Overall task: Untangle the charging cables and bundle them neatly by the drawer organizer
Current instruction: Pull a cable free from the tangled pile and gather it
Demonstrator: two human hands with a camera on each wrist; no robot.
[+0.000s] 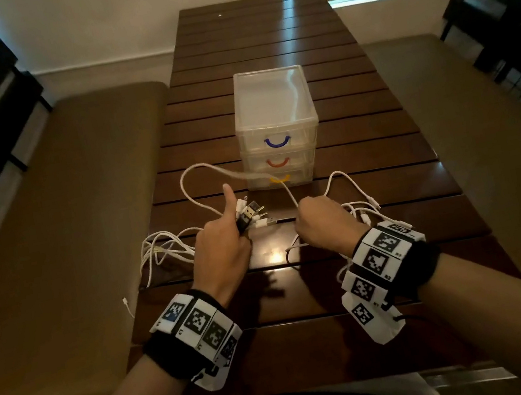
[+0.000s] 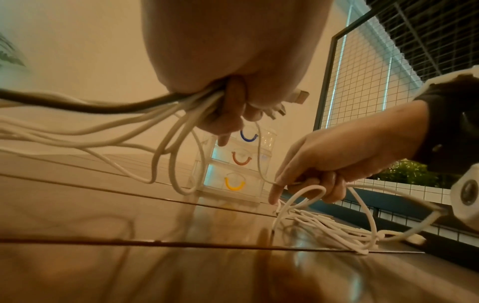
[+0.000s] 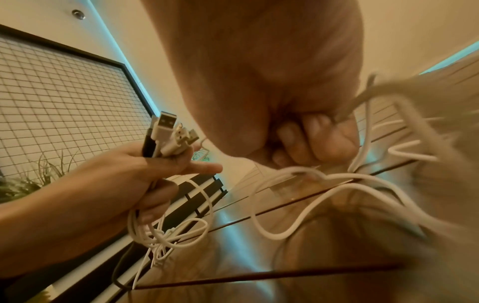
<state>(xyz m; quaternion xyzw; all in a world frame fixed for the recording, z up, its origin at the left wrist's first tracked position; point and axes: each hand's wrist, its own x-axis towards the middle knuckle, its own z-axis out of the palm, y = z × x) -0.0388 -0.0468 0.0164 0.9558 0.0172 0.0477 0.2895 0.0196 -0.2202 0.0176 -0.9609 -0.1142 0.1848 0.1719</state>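
Note:
My left hand point(image 1: 224, 238) grips a bunch of cable ends, white ones and one black, with the USB plugs point(image 1: 252, 216) sticking out past the fingers and the thumb raised. The same plugs point(image 3: 166, 133) fan out above the left hand point(image 3: 124, 174) in the right wrist view. My right hand point(image 1: 319, 221) is closed around one white cable point(image 1: 290, 195) that runs up and left in a loop point(image 1: 193, 181) before the clear three-drawer organizer point(image 1: 276, 125). Loose white cables point(image 1: 161, 253) trail left; more white cables point(image 2: 324, 223) lie under the right hand point(image 2: 324, 164).
The dark slatted wooden table point(image 1: 307, 311) runs away from me, with cushioned benches point(image 1: 60, 232) on both sides. One cable end point(image 1: 128, 307) hangs over the table's left edge. Black wire-grid panels point(image 2: 376, 71) stand to the sides.

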